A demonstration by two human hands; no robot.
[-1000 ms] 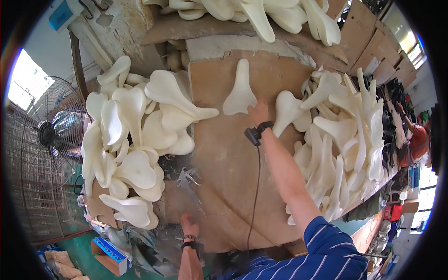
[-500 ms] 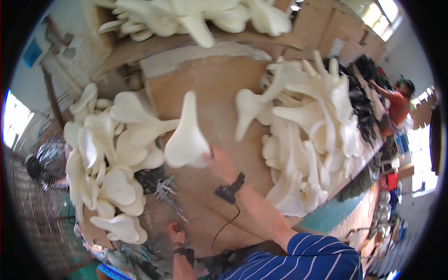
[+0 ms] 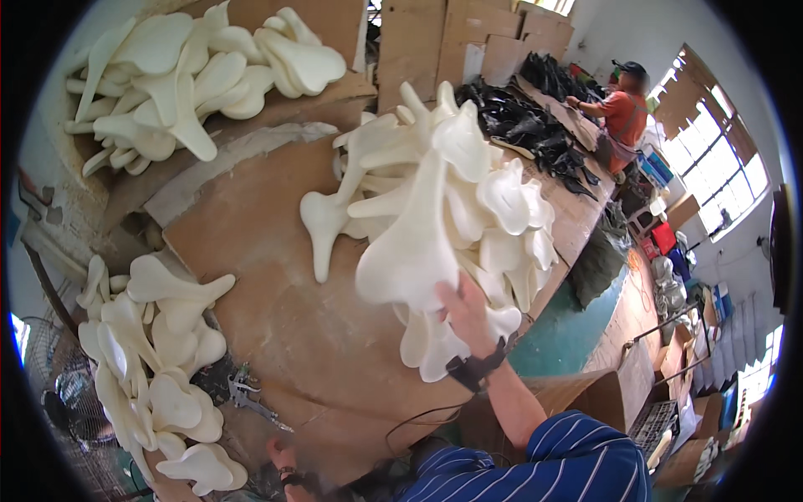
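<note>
A person's view down onto a brown cardboard-covered workbench in a workshop. The right hand, with a black strap at the wrist, grasps the broad end of a cream foam saddle-shaped piece and holds it lifted above the bench, narrow end pointing far, over the near edge of the right pile of the same cream pieces. The left hand shows only partly at the near edge, low and close to the body; whether it is clenched or holding anything cannot be told.

1 more cream piece lies alone on the bare cardboard, touching the right pile. A left pile of cream pieces runs along the near-left edge, and a far pile sits on a raised shelf at the far left. A small metal tool lies just beside the left pile.

Judging by the layout, the sorting is midway: both side piles are large, 1 piece is in hand and 1 loose piece is left on the open middle.

Far right, another person in an orange shirt works beside a heap of black pieces.
</note>
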